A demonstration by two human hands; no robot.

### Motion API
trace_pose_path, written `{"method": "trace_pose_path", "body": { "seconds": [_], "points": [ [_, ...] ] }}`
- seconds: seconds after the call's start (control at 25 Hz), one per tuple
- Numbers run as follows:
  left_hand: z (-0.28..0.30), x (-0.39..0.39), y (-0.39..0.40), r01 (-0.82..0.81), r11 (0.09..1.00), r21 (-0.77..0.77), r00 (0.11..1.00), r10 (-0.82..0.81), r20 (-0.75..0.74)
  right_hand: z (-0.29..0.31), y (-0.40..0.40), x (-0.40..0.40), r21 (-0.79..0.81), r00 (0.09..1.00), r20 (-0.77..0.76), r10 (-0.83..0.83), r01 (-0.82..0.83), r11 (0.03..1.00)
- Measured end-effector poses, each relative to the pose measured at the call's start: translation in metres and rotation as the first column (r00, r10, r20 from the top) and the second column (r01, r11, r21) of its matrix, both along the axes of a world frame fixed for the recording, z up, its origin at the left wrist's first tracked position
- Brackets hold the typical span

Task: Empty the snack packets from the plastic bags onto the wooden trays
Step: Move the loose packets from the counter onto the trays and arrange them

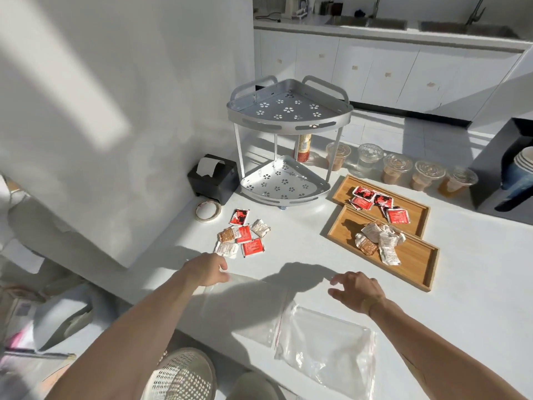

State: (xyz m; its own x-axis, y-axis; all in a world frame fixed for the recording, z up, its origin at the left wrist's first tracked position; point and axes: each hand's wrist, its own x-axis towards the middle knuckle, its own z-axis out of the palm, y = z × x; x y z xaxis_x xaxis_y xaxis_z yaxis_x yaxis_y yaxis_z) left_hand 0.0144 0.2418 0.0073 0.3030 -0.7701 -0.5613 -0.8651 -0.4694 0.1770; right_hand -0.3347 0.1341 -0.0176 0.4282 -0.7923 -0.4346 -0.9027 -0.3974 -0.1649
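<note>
White counter (pixel 288 226): left hand (pixel 206 269) pinches a bag (pixel 245 293) flat, right hand (pixel 356 291) hovers, fingers (pixel 336 281) apart; packets (pixel 243 236) lie loose, off the trays (pixel 415 255).

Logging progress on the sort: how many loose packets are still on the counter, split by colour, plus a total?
Red packets: 3
Pale and tan packets: 3
Total still loose on the counter, beside the tape roll: 6
Packets already on the two wooden trays are not counted.
</note>
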Motion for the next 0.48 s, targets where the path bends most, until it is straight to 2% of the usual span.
{"method": "trace_pose_path", "body": {
  "seconds": [0.2, 0.48],
  "points": [
    [0.005, 0.039, 0.013, -0.074, 0.996, 0.056, 0.996, 0.071, 0.051, 0.006, -0.021, 0.059, 0.082, 0.994, -0.018, 0.105, -0.104, 0.991],
    [-0.007, 0.07, 0.003, -0.094, 0.991, 0.092, 0.995, 0.092, 0.027, 0.007, -0.035, 0.13, 0.088, 0.987, -0.014, 0.161, -0.159, 0.983]
  ]
}}
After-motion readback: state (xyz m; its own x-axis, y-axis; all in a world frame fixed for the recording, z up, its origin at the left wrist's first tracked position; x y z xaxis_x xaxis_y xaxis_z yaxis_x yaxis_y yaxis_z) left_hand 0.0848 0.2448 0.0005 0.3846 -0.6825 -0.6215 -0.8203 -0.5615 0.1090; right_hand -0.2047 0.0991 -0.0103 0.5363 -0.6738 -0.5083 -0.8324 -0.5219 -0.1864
